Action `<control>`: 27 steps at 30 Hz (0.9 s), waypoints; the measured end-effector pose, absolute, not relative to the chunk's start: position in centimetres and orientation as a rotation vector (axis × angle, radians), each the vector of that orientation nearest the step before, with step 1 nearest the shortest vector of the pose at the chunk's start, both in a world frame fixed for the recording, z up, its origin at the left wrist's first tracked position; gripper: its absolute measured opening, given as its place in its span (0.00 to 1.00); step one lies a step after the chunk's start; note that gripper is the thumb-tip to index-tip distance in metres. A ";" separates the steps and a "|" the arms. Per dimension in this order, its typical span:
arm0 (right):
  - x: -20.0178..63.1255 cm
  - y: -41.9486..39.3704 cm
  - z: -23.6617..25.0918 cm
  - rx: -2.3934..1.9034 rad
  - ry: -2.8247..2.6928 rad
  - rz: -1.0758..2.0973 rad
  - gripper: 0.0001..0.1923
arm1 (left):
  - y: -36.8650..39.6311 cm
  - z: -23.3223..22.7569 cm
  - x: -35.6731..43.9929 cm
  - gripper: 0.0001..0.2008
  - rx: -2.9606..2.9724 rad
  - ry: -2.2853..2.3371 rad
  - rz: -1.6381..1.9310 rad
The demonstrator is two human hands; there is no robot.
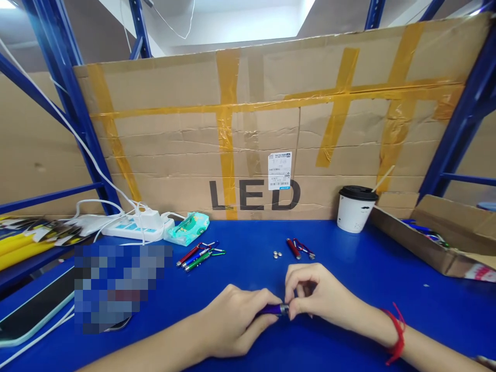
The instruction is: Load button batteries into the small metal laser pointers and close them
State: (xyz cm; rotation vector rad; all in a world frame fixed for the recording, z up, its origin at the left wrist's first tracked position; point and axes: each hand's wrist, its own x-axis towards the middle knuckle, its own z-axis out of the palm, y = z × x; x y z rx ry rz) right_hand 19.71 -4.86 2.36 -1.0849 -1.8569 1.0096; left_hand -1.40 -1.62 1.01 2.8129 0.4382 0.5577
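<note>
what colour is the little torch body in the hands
Purple, with a silver metal end; the small torch shows best in the head view.

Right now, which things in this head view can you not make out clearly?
- Purple pen-like tool: mostly hidden inside the left hand; its tip is covered by the right hand fingers.
- Pixelated patch: blurred, contents unreadable.
- Small round pieces: too small to identify.
- Cardboard box: cut off by the right edge.

On the tabletop (387, 279), near the front edge, both hands meet around a small torch (273, 309). Behind them lie button cells (276, 254) and two more torches (300, 248); further left, a torch cluster (199, 254). A cup (354, 209) stands at the back right, a power strip (135, 227) at the back left.
</note>
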 end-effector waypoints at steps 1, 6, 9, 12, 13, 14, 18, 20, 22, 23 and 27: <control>19.7 -4.9 2.3 -1.091 -1.868 1.003 0.15 | -1.6 1.0 -1.4 0.09 2.819 0.433 0.542; 19.7 -5.0 2.2 -1.112 -1.918 0.935 0.15 | -1.6 0.8 -1.6 0.09 2.822 0.419 0.519; 19.8 -5.0 2.1 -1.126 -1.933 0.903 0.15 | -1.5 0.8 -1.6 0.09 2.815 0.399 0.526; 19.8 -5.0 2.2 -1.123 -1.932 0.896 0.16 | -1.3 0.9 -1.5 0.09 2.811 0.375 0.542; 19.8 -4.9 2.3 -1.117 -1.927 0.902 0.15 | -1.3 0.9 -1.5 0.09 2.806 0.370 0.548; 19.8 -4.9 2.4 -1.112 -1.922 0.906 0.15 | -1.3 0.8 -1.5 0.09 2.799 0.370 0.552; 19.8 -4.9 2.5 -1.096 -1.935 0.881 0.16 | -1.2 0.5 -1.5 0.10 2.782 0.380 0.581; 19.8 -4.9 2.4 -1.088 -1.952 0.855 0.15 | -1.2 0.3 -1.6 0.10 2.802 0.357 0.599; 19.7 -5.0 2.3 -1.077 -1.960 0.827 0.15 | -1.0 0.2 -1.6 0.10 2.828 0.338 0.617; 19.7 -5.0 2.3 -1.073 -1.957 0.819 0.15 | -1.0 0.2 -1.6 0.10 2.842 0.332 0.619; 19.5 -5.0 2.4 -1.095 -1.901 0.856 0.14 | -0.6 0.2 -1.6 0.11 2.889 0.353 0.633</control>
